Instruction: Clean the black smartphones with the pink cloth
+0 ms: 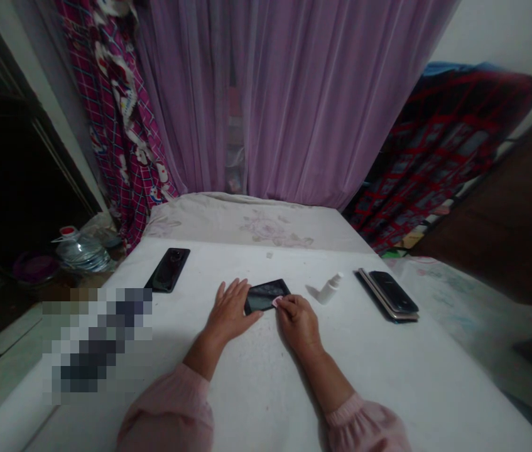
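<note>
A dark smartphone (264,295) lies flat on the white tabletop, its glossy surface facing up. My left hand (230,314) grips its left end, with the thumb along the near edge and the fingers towards the far side. At the phone's right end, my right hand (299,320) is closed in a pinch on a small pink-and-white flat piece (277,302), which touches the glossy surface. The exact kind of this piece is too small to make out. To the right of that hand stands a small white spray bottle (330,289).
Another dark phone (170,270) lies at the left. Stacked phones (392,294) rest on the right. The white table (256,389) has a floral cloth (270,226) beyond it, then purple curtains (313,100). A large water bottle (81,250) stands off the left side. Part of the left is pixelated.
</note>
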`<action>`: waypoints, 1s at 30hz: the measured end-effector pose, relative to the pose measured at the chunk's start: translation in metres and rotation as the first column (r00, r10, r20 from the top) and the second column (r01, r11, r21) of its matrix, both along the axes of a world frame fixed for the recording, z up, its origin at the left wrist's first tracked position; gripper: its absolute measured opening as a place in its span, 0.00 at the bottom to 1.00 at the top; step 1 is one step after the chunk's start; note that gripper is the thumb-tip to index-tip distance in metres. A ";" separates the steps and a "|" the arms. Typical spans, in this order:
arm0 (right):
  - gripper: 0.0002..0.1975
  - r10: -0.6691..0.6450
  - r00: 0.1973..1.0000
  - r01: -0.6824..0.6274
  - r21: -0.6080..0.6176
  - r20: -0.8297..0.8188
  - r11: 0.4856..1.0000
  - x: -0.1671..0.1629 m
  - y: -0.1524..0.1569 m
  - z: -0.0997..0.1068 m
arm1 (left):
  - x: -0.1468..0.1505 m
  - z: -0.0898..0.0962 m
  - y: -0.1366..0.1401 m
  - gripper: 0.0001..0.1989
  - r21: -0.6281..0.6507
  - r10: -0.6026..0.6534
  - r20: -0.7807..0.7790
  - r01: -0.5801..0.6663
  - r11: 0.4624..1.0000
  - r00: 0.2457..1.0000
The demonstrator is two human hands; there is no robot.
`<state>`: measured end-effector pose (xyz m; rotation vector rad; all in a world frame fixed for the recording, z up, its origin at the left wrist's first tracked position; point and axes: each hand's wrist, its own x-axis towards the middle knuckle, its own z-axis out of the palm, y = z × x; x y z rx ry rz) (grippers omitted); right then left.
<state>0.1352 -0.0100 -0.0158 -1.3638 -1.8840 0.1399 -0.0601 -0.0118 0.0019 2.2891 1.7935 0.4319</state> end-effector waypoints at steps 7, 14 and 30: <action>0.11 -0.028 0.999 0.029 0.047 -0.026 0.998 0.025 0.002 0.000 | -0.002 0.003 0.000 0.32 -0.032 -0.022 -0.006 0.021 0.999 1.000; 0.10 0.044 0.996 -0.038 -0.080 0.076 0.996 0.014 0.008 0.006 | -0.002 0.002 0.001 0.32 -0.059 -0.057 -0.018 0.056 0.997 0.998; 0.10 0.104 0.988 -0.092 -0.107 0.111 0.990 0.006 0.014 0.008 | -0.002 0.004 -0.001 0.32 -0.056 -0.057 -0.017 0.056 0.997 0.998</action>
